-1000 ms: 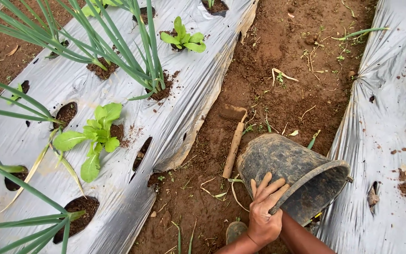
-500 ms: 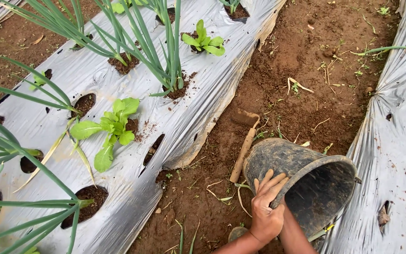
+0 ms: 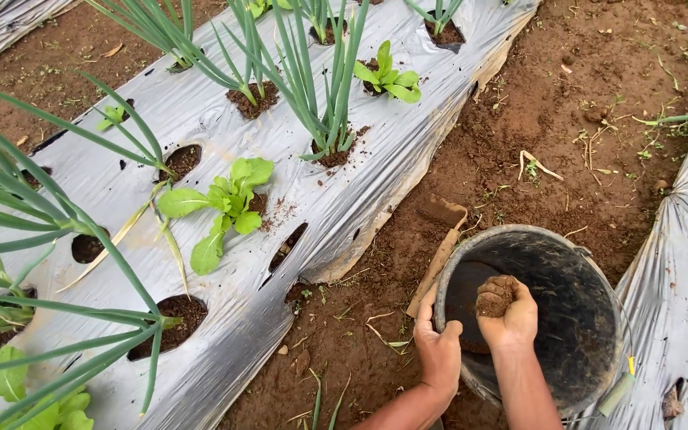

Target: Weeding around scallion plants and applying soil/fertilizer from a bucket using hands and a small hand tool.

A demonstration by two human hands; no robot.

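Observation:
A black bucket [image 3: 575,263] stands on the soil path at the lower right, its mouth facing up toward me. My left hand [image 3: 438,349] grips the bucket's near left rim. My right hand [image 3: 507,317] is over the bucket's opening, fingers closed around a clump of brown soil [image 3: 494,298]. A wooden-handled tool [image 3: 439,255] lies on the ground just left of the bucket.
A raised bed covered in silver plastic mulch [image 3: 201,111] runs along the left, with planting holes holding green onions [image 3: 328,87] and leafy lettuce seedlings [image 3: 220,203]. Another mulch-covered bed [image 3: 678,279] borders the right. Bare brown soil path [image 3: 551,103] lies between.
The bucket has gone from tilted on its side to upright. My right hand has come into view holding soil over it; my left hand stays on the rim.

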